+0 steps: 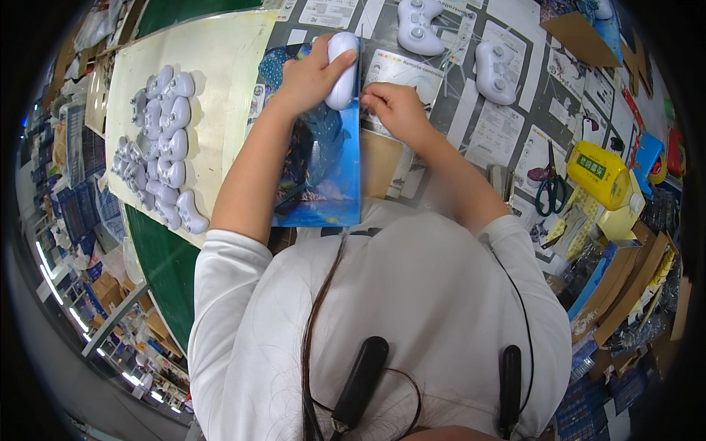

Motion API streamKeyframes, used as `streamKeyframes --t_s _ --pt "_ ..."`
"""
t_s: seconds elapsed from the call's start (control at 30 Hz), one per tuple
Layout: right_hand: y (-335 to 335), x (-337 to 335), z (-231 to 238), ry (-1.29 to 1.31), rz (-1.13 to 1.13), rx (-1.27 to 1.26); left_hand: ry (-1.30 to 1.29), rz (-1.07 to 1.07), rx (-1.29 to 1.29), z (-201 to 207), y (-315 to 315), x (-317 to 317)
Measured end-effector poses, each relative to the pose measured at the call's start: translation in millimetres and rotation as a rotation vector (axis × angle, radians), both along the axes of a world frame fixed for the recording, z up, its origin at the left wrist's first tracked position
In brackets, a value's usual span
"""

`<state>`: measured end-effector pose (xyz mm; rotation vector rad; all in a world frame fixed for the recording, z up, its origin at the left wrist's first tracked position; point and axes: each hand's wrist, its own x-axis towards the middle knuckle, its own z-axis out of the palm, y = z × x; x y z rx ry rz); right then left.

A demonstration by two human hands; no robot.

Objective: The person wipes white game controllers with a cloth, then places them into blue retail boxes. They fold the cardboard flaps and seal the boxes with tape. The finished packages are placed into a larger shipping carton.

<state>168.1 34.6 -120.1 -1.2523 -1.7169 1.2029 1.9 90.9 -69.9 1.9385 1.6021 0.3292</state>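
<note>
Left of my left hand, massed white controllers lie apparently grouped within reach. My left hand is clamped around a single controller, presumably to steady it over the blue printed mat. My right hand is apart, just beside it, fingers bunched; whether they grip anything I cannot tell. Beyond my right hand, a loose controller and a second one lie face up, well spaced.
</note>
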Motion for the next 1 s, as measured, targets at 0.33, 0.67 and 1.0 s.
streamKeyframes --t_s 0.33,0.67,1.0 --pt "-11 -15 2 0.410 -0.158 -0.703 0.136 0.008 0.112 -2 -8 11" --pt "-19 -27 -25 0.172 -0.293 -0.176 0.110 0.032 0.131 -3 -6 11" --pt "-12 -23 -21 -0.142 -0.198 0.196 0.122 0.045 0.088 0 -9 14"
